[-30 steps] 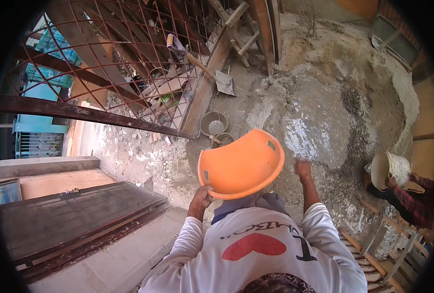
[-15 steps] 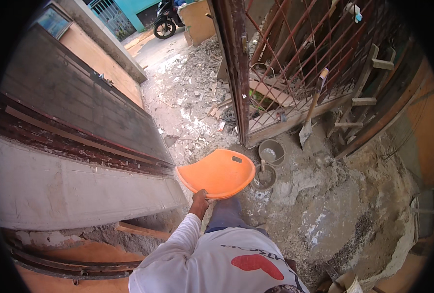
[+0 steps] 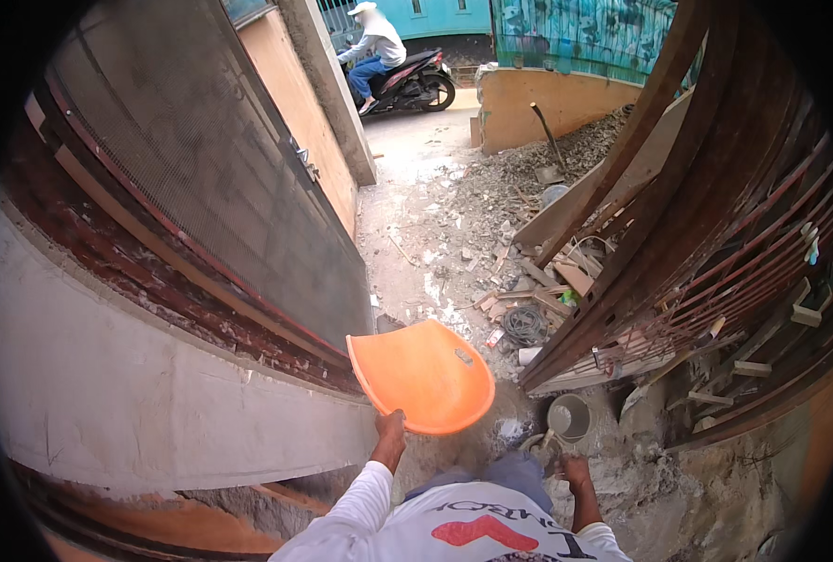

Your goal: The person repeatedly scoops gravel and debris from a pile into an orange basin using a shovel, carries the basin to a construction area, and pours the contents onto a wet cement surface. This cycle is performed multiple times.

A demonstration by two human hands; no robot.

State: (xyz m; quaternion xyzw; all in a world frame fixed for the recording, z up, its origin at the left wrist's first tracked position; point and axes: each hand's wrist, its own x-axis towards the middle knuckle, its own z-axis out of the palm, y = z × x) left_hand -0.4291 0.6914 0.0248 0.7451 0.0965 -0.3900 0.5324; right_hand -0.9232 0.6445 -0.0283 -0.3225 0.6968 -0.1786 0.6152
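An orange plastic scoop (image 3: 426,375), wide and shallow with a slot handle on its far rim, hangs in front of my legs. My left hand (image 3: 391,434) grips its near rim at the left; nothing lies in it. Beside my right thigh hangs my right hand (image 3: 575,470), fingers curled closed, with nothing seen in them. Just ahead of that hand stands a grey bucket (image 3: 568,417). A second bucket (image 3: 532,443), with a pale handle (image 3: 548,438) sticking up from it, is partly hidden by my leg.
A mesh door (image 3: 220,140) and a plaster wall (image 3: 154,403) close in on the left. At right stand a metal lattice gate (image 3: 744,300) and a shovel (image 3: 688,351). Rubble (image 3: 454,244) and coiled cable (image 3: 526,325) litter the path. Beyond, a person (image 3: 379,47) rides a motorbike (image 3: 407,80).
The view has shifted, showing more of the lane. My right hand has come into view near the buckets. The scoop stays in my left hand. A rider now shows on the motorbike.
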